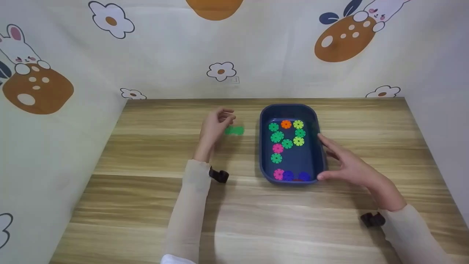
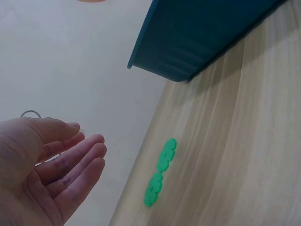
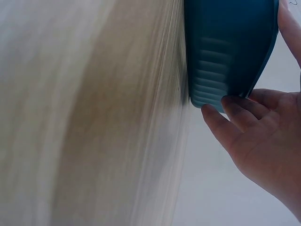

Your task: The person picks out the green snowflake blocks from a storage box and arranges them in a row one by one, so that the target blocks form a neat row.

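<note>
A dark blue plastic box (image 1: 304,157) stands on the table, with several notched plastic discs (image 1: 277,136) in green, yellow, pink, orange and blue lying inside. My right hand (image 1: 351,167) touches the box's right side with extended fingers; its thumb is at the near right corner. In the right wrist view, fingertips (image 3: 230,101) lie against the outer wall below the rim. To the left of the box, my left hand (image 1: 213,127) hovers above the table with loosely bent fingers and nothing visible in them. Two green discs (image 2: 167,155) lie end to end on the wood close by it.
The wood-grain table (image 1: 146,205) meets a patterned cloth wall (image 1: 278,51) along its back edge. More cloth walls enclose the left and right sides. Black straps with small mounts (image 1: 219,175) sit at both wrists.
</note>
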The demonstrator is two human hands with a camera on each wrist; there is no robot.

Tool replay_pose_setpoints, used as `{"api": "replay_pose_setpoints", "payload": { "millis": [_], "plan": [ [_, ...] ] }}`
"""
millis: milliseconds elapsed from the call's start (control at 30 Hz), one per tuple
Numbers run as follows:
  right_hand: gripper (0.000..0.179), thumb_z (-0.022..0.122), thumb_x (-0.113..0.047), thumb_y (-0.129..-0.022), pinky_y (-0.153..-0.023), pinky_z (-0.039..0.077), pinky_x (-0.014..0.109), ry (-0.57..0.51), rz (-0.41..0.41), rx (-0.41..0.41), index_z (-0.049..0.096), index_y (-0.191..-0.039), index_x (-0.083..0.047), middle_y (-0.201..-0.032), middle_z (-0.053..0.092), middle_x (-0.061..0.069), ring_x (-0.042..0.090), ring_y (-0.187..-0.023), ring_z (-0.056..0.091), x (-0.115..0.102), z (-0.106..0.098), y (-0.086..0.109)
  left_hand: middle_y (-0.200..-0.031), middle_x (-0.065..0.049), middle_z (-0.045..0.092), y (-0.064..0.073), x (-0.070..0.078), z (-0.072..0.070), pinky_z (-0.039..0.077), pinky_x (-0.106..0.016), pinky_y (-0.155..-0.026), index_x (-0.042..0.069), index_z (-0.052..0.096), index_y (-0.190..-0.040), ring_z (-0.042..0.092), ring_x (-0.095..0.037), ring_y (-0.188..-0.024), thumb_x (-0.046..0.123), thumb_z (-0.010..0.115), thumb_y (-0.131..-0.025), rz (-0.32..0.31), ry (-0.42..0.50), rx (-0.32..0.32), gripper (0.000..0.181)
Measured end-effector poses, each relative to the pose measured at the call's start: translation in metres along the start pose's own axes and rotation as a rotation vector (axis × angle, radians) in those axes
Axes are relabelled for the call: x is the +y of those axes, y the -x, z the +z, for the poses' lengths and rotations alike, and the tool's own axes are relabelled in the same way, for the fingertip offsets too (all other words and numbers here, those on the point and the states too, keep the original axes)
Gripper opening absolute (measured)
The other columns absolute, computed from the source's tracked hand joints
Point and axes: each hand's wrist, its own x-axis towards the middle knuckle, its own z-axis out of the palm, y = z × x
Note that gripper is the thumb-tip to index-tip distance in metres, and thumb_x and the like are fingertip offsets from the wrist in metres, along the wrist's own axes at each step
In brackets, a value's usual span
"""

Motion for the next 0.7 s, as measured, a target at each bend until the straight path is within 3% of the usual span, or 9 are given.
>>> {"api": "replay_pose_setpoints", "payload": {
  "millis": [233, 700],
  "plan": [
    [0.110, 0.085, -0.022, -0.079, -0.112, 0.031, 0.067, -0.004, 0.002, -0.002, 0.013, -0.161, -0.016, -0.166, 0.014, 0.021, 0.054, -0.141, 0.033, -0.001, 0.000, 0.000, -0.109, -0.013, 0.073, 0.004, 0.009, 0.005, 0.058, -0.029, -0.085, 0.002, 0.066, -0.122, 0.070, -0.020, -0.096, 0.016, 0.064, -0.098, 0.036, 0.028, 0.007, 0.028],
    [0.108, 0.084, -0.023, -0.080, -0.112, 0.030, 0.067, -0.001, 0.004, -0.003, 0.013, -0.161, -0.018, -0.166, 0.014, 0.021, 0.054, -0.141, 0.034, -0.003, 0.000, 0.000, -0.107, -0.011, 0.073, 0.010, 0.027, 0.019, 0.058, -0.029, -0.084, 0.004, 0.067, -0.120, 0.071, -0.024, -0.096, 0.015, 0.064, -0.098, 0.081, 0.058, -0.042, 0.025]
  ]
}}
